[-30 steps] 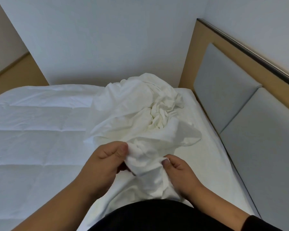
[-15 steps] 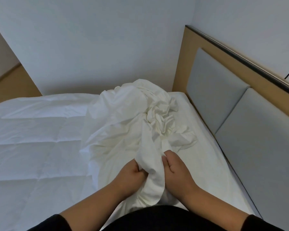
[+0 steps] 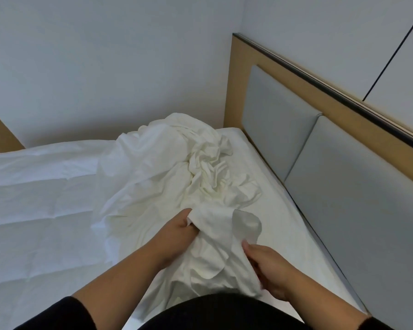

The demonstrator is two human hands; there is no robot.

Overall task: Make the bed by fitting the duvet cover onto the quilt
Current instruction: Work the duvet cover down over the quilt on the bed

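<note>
Duvet cover [image 3: 167,172]: lying bunched atop quilt [image 3: 38,194], near headboard [image 3: 343,177] | left hand [image 3: 177,231], right hand [image 3: 265,260]: both gripping its near edge | progress: fitting seemingly not yet begun

No readable text, label or number anywhere; fine print, if any, too blurred.

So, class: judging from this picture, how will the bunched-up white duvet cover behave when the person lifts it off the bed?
The duvet cover probably hangs floppy: it lies in soft crumpled folds. It seems light, since the left hand and right hand gather it with the fingers alone. It should not roll or break, though loose folds may slide off the quilt.
</note>
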